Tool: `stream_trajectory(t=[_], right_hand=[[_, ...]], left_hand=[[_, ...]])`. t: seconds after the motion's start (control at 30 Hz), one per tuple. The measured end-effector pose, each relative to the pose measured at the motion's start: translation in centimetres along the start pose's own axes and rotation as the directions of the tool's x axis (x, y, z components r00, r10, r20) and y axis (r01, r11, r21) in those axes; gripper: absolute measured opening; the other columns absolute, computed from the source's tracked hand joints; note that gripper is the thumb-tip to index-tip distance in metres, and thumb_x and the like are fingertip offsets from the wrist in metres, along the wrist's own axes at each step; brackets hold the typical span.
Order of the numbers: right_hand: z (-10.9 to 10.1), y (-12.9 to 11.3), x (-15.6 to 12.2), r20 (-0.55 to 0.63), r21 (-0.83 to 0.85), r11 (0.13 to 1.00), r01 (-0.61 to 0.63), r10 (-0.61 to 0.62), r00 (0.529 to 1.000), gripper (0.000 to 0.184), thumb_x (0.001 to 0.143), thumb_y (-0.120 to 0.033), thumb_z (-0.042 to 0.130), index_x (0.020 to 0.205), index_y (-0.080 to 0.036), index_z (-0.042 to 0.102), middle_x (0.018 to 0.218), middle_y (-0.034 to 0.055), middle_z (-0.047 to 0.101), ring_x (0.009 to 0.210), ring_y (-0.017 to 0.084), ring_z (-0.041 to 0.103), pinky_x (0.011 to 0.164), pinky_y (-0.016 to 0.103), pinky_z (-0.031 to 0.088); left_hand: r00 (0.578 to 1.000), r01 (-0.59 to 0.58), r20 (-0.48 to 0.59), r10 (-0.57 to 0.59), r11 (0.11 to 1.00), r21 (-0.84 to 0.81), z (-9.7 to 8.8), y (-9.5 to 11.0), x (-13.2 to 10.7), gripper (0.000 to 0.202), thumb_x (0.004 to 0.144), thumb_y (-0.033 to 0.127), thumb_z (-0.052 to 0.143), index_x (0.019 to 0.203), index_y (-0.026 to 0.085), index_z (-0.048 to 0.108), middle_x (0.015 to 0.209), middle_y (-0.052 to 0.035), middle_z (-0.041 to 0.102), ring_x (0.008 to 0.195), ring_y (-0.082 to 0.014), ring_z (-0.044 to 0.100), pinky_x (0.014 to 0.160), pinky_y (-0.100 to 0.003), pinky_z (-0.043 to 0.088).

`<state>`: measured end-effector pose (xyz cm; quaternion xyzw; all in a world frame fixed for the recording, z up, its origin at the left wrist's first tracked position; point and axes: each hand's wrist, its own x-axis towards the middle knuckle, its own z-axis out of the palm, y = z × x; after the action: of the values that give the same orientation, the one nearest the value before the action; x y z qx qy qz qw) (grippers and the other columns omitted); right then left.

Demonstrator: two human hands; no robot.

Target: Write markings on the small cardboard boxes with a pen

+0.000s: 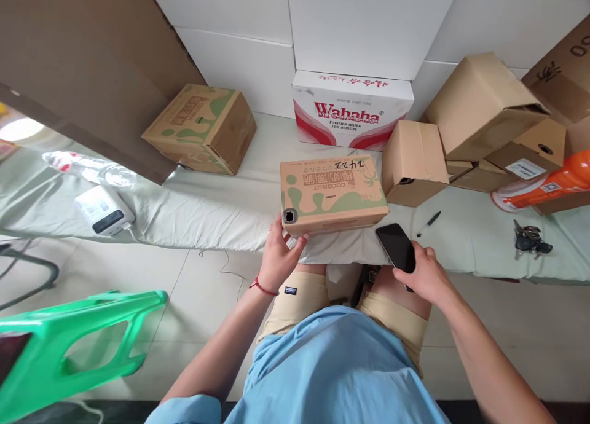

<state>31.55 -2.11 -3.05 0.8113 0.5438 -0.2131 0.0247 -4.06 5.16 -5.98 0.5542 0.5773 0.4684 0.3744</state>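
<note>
A brown cardboard box (pixel 332 196) printed with green splashes and "COCONUT" lies at the front edge of the cloth-covered table. Handwritten digits are on its top, and a dark round hole shows at its near left corner. My left hand (pixel 281 258) is at that corner, thumb against the front face and fingers around the left side, some of them hidden. A black-screened phone (pixel 397 247) is in my right hand (pixel 426 273), gripped by its right side and lower end, partly over the table edge. To the phone's right lies a pen (pixel 428 224).
Behind stands a white and red Wahaha carton (pixel 353 113). Another coconut box (pixel 200 129) is at the left, near a white power bank (pixel 104 209) and a plastic bottle (pixel 92 169). Several cartons (pixel 483 104), an orange bottle (pixel 548 181) and keys (pixel 530 239) occupy the right. A green stool (pixel 92 344) stands below left.
</note>
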Motion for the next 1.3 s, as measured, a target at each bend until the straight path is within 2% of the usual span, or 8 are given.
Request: stream_trajectory(t=[0.17,0.33,0.47,0.6,0.8,1.03,1.17,1.3], right_hand=[[-0.8,3.6,-4.6,-0.023,0.384,0.917,0.110,-0.110,0.994,0.089,0.076,-0.053,0.076,0.156,-0.021,0.052,0.135,0.0182,0.068,0.128,0.039,0.068,0.107,0.052,0.057],[-1.7,-4.6,-8.6,0.011,0.703,0.658,0.271,-0.391,0.920,0.086,0.079,-0.034,0.078,0.159,-0.026,0.048,0.145,0.0137,0.066,0.132,0.033,0.068,0.113,0.049,0.057],[-0.2,-13.8,-7.8,-0.269,0.615,0.610,0.499,-0.433,0.860,0.093,0.079,-0.038,0.085,0.162,-0.025,0.045,0.138,0.0162,0.062,0.129,0.035,0.067,0.110,0.054,0.061],[2.9,-17.5,-7.2,-0.418,0.542,0.591,0.597,-0.426,0.802,0.093,0.096,-0.052,0.075,0.170,-0.017,0.031,0.144,0.0229,0.057,0.138,0.038,0.061,0.113,0.058,0.058],[4.9,-15.9,-7.6,-0.452,0.558,0.547,0.624,-0.430,0.782,0.055,0.110,-0.049,0.054,0.156,-0.021,0.055,0.140,0.0180,0.067,0.132,0.034,0.062,0.116,0.057,0.055],[4.0,-13.5,-6.8,-0.290,0.844,0.324,0.428,-0.396,0.871,0.041,0.110,-0.050,0.058,0.137,-0.024,0.074,0.134,0.0109,0.075,0.120,0.024,0.073,0.101,0.038,0.063],[4.3,-13.4,-6.8,-0.221,0.901,0.276,0.334,-0.372,0.902,0.042,0.108,-0.054,0.060,0.133,-0.025,0.078,0.127,0.0085,0.076,0.084,0.016,0.072,0.069,0.029,0.062],[4.1,-14.0,-6.8,-0.259,0.888,0.258,0.381,-0.404,0.877,0.041,0.107,-0.054,0.061,0.133,-0.028,0.079,0.132,0.0084,0.075,0.093,0.018,0.072,0.072,0.030,0.063]], left_hand=[[0.980,-0.162,-0.100,0.170,0.983,0.083,-1.6,1.7,-4.8,0.024,0.102,0.041,0.071,0.116,0.021,0.071,0.113,-0.0104,0.070,0.103,-0.0227,0.069,0.088,-0.035,0.061],[0.842,0.118,0.533,0.085,0.935,-0.336,0.1,4.0,-9.1,0.057,0.112,0.061,0.045,0.123,0.018,0.080,0.109,-0.0137,0.078,0.100,-0.0251,0.073,0.087,-0.037,0.060],[0.817,0.514,0.573,-0.068,0.537,-0.669,2.8,5.8,-9.4,0.075,0.104,0.080,0.045,0.141,0.022,0.074,0.142,-0.0142,0.074,0.138,-0.0361,0.066,0.117,-0.050,0.053],[0.788,0.614,0.562,-0.250,0.268,-0.742,2.7,6.5,-8.5,0.074,0.102,0.080,0.051,0.140,0.021,0.075,0.151,-0.0121,0.071,0.153,-0.0369,0.056,0.129,-0.050,0.044],[0.667,0.723,0.644,-0.375,0.118,-0.681,1.0,5.1,-8.6,0.071,0.105,0.076,0.050,0.142,0.020,0.074,0.141,-0.0134,0.077,0.146,-0.0354,0.063,0.127,-0.051,0.048],[0.648,0.735,0.687,-0.329,0.033,-0.677,1.7,5.5,-8.1,0.075,0.105,0.077,0.047,0.131,0.014,0.079,0.130,-0.0163,0.081,0.117,-0.0321,0.080,0.114,-0.050,0.059],[0.682,0.692,0.638,-0.357,0.032,-0.721,1.9,5.4,-8.1,0.074,0.106,0.077,0.047,0.128,0.014,0.080,0.124,-0.0150,0.083,0.111,-0.0280,0.081,0.113,-0.044,0.058],[0.752,0.605,0.511,-0.417,0.128,-0.786,1.6,5.2,-8.4,0.067,0.109,0.070,0.047,0.129,0.016,0.080,0.125,-0.0112,0.083,0.120,-0.0250,0.078,0.117,-0.036,0.054]])
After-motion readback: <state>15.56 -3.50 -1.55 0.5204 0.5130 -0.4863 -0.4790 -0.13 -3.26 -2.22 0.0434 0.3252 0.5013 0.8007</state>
